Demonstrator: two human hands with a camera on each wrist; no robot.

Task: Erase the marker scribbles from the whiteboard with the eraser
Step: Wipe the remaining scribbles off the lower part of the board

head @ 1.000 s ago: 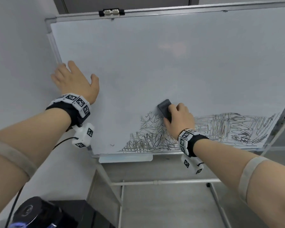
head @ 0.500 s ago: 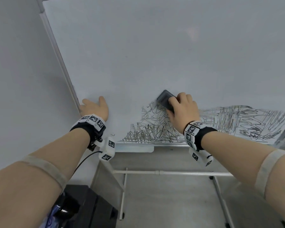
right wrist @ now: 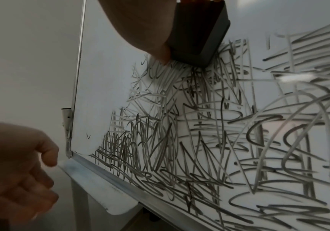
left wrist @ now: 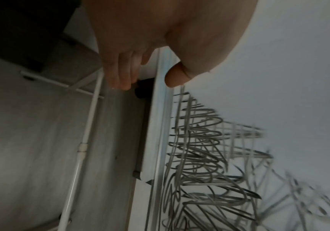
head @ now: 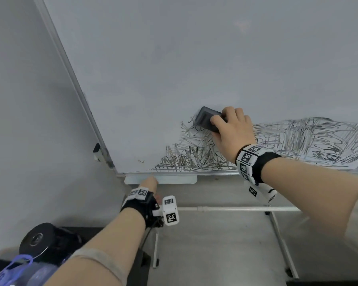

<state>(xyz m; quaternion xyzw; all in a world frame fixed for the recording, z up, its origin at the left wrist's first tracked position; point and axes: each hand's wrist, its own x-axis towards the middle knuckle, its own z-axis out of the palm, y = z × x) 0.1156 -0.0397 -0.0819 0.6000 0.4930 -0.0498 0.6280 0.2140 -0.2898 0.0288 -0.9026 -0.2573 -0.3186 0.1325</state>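
The whiteboard [head: 194,58] carries dense black scribbles [head: 194,157] along its lower part, running to the right edge of the head view. My right hand [head: 234,129] grips a dark grey eraser [head: 207,119] and presses it flat on the board at the top left of the scribbles [right wrist: 199,125]. In the right wrist view the eraser [right wrist: 197,36] sits just above the marks. My left hand [head: 150,182] is low at the left end of the pen tray [head: 178,180]. Its thumb [left wrist: 175,78] lies over the tray edge with the fingers loosely curled beneath, gripping nothing that I can see.
A grey wall [head: 29,100] stands close to the board's left frame. Below the board are the stand's white crossbar [head: 236,208] and legs over a grey floor. A black round device [head: 37,240] and a blue-capped bottle [head: 15,269] lie at the lower left.
My left hand has slid down from the board's left side to the pen tray under the bottom edge. The right hand and eraser stay at the top of the left scribbles. My view has tilted down.
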